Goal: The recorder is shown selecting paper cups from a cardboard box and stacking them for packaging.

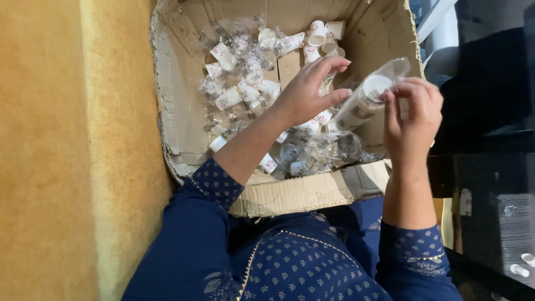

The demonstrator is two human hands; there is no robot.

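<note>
1. Yellow-ochre flooring (61,150) fills the left third of the frame; dark furniture (490,111) is seen along the right edge
2. An open, torn cardboard box (178,95) takes up the upper centre, with its near flap (312,192) folded towards the lap
3. Loose white paper cups (317,32) and crumpled clear plastic wraps (239,44) are scattered across the box floor
4. A sleeve of stacked cups (365,97) in clear plastic is held above the right part of the box, tilted, its open end up and to the right
5. The sleeve is gripped at its lower part by the left hand (306,92), thumb pressed against it, other fingers arched and loosely spread
6. The top cup's rim and the wrap there are pinched by the fingertips of the right hand (412,114), fingers curled narrow
7. Blue patterned clothing (301,262) is seen along the bottom of the frame
8. Two more white cups (524,265) lie at the lower right corner, well apart from the box
</note>
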